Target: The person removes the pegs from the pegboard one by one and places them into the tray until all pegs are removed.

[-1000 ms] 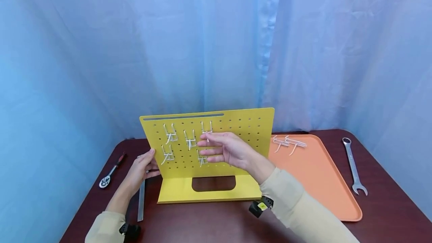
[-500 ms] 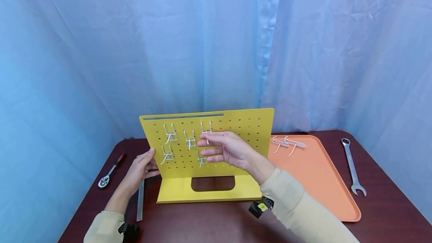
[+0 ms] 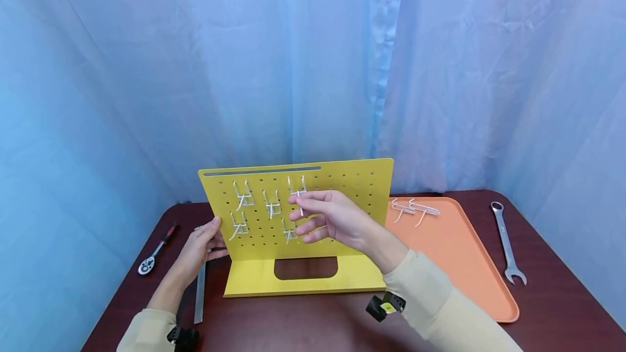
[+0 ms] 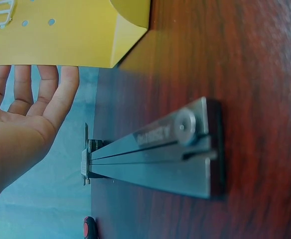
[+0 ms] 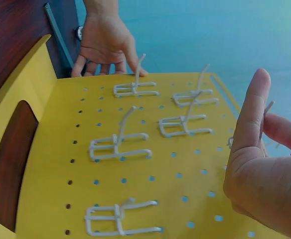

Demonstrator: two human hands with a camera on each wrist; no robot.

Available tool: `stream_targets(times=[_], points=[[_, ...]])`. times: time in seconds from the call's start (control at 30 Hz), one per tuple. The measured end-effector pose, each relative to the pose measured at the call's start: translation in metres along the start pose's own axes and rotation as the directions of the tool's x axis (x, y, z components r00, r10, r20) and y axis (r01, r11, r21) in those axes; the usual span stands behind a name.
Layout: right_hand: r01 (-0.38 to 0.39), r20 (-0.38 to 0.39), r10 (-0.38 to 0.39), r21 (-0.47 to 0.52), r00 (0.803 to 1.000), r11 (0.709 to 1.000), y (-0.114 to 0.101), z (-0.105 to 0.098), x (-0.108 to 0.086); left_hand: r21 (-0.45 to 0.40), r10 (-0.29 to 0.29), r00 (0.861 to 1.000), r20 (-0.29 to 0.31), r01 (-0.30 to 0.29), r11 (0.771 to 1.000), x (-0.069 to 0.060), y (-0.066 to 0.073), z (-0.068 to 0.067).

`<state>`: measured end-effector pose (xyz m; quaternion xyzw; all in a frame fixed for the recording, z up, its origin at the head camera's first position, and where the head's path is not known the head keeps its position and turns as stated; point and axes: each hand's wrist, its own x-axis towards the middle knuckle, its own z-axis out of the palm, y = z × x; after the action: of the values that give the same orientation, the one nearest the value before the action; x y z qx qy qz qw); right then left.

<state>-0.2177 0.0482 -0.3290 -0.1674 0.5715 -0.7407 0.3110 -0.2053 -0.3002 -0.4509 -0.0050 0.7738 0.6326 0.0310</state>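
A yellow pegboard [image 3: 342, 216] stands on its base, with several white wire hooks [image 3: 271, 208] fitted in its holes. My left hand [image 3: 199, 244] grips the board's left edge, thumb at the edge and fingers behind; the left wrist view shows those fingers reaching to the edge. Between thumb and forefinger, my right hand [image 3: 337, 219] pinches the prong of an upper hook [image 3: 296, 184]. In the right wrist view, this pinched hook [image 5: 230, 142] is mostly hidden by the right hand [image 5: 265, 164]. A lower hook [image 5: 120, 219] sits nearer that camera.
An orange tray [image 3: 469, 265] at right bears two loose hooks [image 3: 423, 209]. A combination wrench [image 3: 506, 243] lies beyond it. At left are a ratchet [image 3: 155, 251] and a flat metal measuring tool [image 4: 155, 159] that resembles a caliper. A curtain [image 3: 293, 69] hangs behind the table.
The whole head view has shifted slightly. My right hand stays at the same hook, its lower fingers a little more curled. The left hand keeps its hold on the board's edge.
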Motion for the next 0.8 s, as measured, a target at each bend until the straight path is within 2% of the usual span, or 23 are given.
stream_targets(times=[0.2,0.4,0.8], points=[[0.060,-0.010,-0.061,-0.085,0.998,0.995,-0.012,-0.004,-0.016,-0.001,0.007,1.000,-0.008,-0.007,1.000,-0.001,0.000,0.000],[0.117,-0.038,-0.126,-0.172,0.991,0.978,-0.026,-0.016,-0.036,0.001,0.010,1.000,-0.006,-0.010,1.000,0.000,0.001,0.000],[0.190,-0.113,-0.245,-0.360,0.963,0.913,-0.044,-0.052,-0.076,0.010,0.028,1.000,0.000,-0.028,1.000,0.001,0.002,0.000]])
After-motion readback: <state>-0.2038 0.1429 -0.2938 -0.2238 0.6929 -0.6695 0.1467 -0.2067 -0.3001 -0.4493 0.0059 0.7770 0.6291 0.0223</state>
